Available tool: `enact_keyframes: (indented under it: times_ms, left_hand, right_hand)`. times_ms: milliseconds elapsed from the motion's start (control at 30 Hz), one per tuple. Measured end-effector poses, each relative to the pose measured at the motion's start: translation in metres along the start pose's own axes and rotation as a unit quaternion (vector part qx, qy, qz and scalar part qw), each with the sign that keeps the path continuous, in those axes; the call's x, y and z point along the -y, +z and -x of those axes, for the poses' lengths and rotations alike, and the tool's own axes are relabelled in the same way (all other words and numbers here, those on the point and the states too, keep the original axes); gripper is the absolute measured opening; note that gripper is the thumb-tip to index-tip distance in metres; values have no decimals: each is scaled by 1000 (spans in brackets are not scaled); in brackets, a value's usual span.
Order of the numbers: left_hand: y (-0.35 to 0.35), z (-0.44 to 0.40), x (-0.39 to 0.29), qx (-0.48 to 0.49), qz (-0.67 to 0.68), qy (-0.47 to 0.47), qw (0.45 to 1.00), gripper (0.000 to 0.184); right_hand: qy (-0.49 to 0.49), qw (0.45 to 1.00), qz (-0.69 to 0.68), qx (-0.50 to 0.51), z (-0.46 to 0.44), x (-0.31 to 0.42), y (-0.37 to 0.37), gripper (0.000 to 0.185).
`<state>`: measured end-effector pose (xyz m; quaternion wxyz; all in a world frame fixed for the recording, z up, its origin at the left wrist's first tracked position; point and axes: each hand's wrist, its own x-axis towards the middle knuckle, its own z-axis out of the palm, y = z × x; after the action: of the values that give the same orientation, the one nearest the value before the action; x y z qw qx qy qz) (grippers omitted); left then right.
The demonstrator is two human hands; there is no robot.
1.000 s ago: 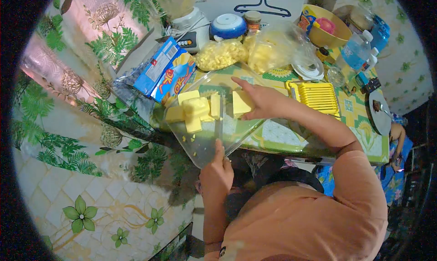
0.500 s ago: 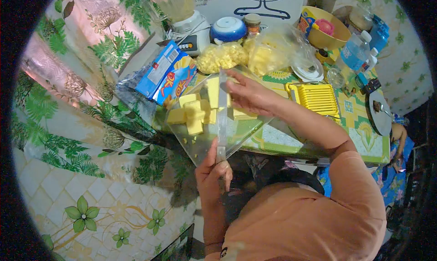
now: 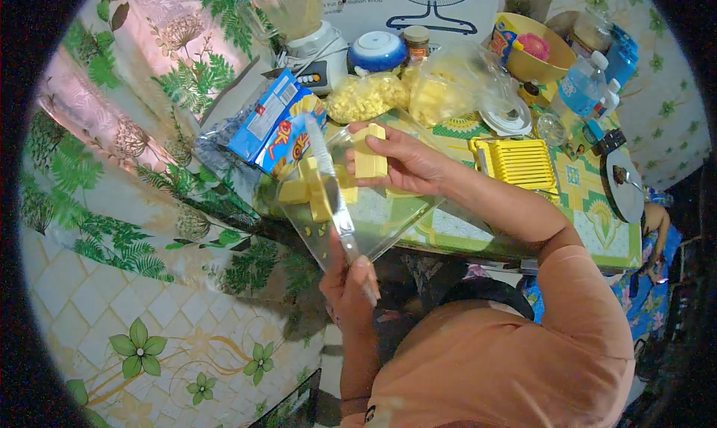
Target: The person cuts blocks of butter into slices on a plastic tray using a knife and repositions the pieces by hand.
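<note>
My left hand (image 3: 351,284) is closed around the handle of a long knife (image 3: 333,196), its blade pointing up and away, tilted left. In my right hand (image 3: 411,160) is a smooth, pale yellow block (image 3: 370,153), held above the right part of a clear cutting board (image 3: 388,230). More yellow blocks (image 3: 295,192) lie on the board behind and beside the blade, some overlapping. Small yellow crumbs are scattered near the board's left edge. Whether the blocks are cheese or something else I cannot tell.
Behind the board are a blue snack packet (image 3: 280,122), bags of yellow pieces (image 3: 367,98), a blue-and-white bowl (image 3: 378,51) and a blender base (image 3: 317,58). To the right are a yellow slotted rack (image 3: 523,165), a bottle (image 3: 582,84), a yellow bowl (image 3: 549,68) and a grey plate (image 3: 624,193).
The knife has tilted left, away from my right hand. My right hand, earlier beside the blade over the blocks, now has one yellow block lifted and turned upright.
</note>
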<state>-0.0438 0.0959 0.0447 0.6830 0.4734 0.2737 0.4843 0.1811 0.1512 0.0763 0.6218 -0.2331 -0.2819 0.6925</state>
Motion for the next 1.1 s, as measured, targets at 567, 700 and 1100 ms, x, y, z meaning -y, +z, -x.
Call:
enact_keyframes:
  times_ms: [567, 700, 1100]
  left_hand:
    - [-3, -2, 12, -6, -334, 100, 937, 61]
    - [4, 0, 7, -13, -337, 58, 940, 60]
    - [10, -1, 8, 103, -548, 119, 821, 56]
  right_hand:
    - [-41, 605, 788, -106, -47, 12, -35, 80]
    - [-14, 598, 794, -112, -51, 16, -29, 81]
    - [-57, 623, 777, -69, 18, 42, -34, 51]
